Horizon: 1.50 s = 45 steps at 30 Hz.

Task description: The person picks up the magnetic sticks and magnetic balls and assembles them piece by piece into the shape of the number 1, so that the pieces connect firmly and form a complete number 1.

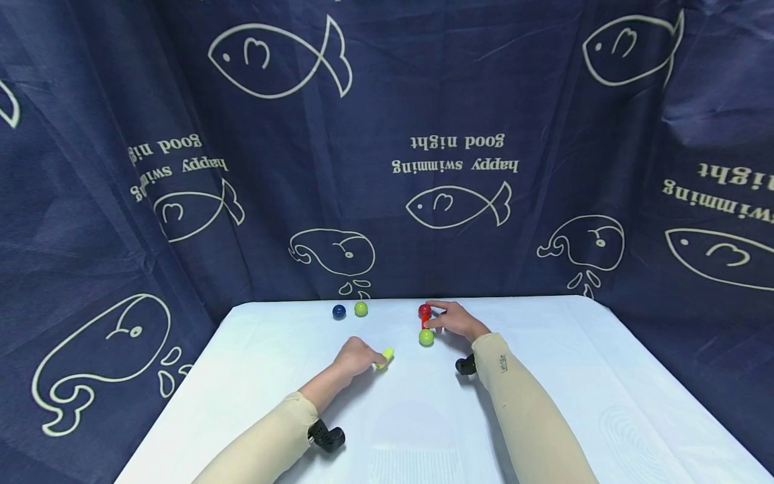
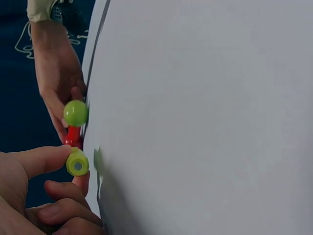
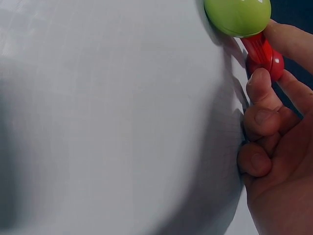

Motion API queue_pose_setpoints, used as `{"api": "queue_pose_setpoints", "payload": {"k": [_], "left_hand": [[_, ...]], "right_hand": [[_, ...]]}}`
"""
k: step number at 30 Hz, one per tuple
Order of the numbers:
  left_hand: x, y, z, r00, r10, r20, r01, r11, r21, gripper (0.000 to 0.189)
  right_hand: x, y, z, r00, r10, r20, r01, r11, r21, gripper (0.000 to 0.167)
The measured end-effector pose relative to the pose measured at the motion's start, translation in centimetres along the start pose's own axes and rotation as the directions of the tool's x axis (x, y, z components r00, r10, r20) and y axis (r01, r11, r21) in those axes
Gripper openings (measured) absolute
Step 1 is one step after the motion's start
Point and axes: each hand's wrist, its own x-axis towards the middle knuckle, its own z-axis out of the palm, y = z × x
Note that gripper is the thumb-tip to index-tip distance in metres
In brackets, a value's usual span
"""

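Observation:
Between thumb and fingers, my left hand [image 1: 355, 356] pinches a short yellow-green rod [image 1: 388, 356]. The left wrist view shows a grey disc in the facing end of that rod [image 2: 78, 163]. To the right, my right hand [image 1: 457, 320] grips a red rod [image 1: 425, 323] with thumb and fingers. A shiny red ball [image 1: 424, 310] sits at the far end of the red rod and a light green ball [image 1: 426, 337] at the near end. In the right wrist view the green ball [image 3: 238, 17] meets the red rod [image 3: 258, 48], and fingers partly cover the red ball [image 3: 278, 65].
Toward the back edge of the white table [image 1: 290, 343], a dark blue ball [image 1: 339, 312] and another light green ball [image 1: 361, 309] lie side by side. A navy curtain [image 1: 387, 101] with fish drawings hangs behind. Black wrist cameras [image 1: 327, 437] are strapped under both sleeves.

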Motion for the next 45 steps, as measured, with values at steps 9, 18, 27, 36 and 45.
{"api": "queue_pose_setpoints", "payload": {"k": [9, 18, 27, 36, 45], "left_hand": [[-0.5, 1.1, 1.0, 1.0, 0.01, 0.011, -0.01, 1.0, -0.021, 0.027], [-0.4, 1.8, 2.5, 1.0, 0.001, 0.031, 0.002, 0.997, -0.077, 0.028], [-0.1, 2.6, 3.8, 0.999, -0.034, 0.016, 0.036, 0.989, -0.143, 0.03], [0.2, 3.3, 5.1, 0.994, -0.106, 0.004, 0.104, 0.975, -0.194, 0.04], [0.2, 4.0, 6.2, 0.994, -0.105, 0.013, 0.105, 0.97, -0.219, 0.053]], "right_hand": [[0.1, 0.1, 0.0, 0.999, 0.041, -0.001, -0.041, 0.999, 0.01, 0.069], [0.0, 0.0, 0.1, 0.999, 0.045, 0.003, -0.045, 0.999, 0.006, 0.07], [0.0, -0.1, 0.1, 1.0, 0.029, 0.006, -0.029, 0.999, 0.013, 0.072], [0.1, 0.2, 0.0, 1.0, 0.023, 0.0, -0.023, 1.0, -0.003, 0.071], [0.1, 0.2, 0.0, 1.0, 0.024, 0.009, -0.024, 0.999, 0.023, 0.072]]}}
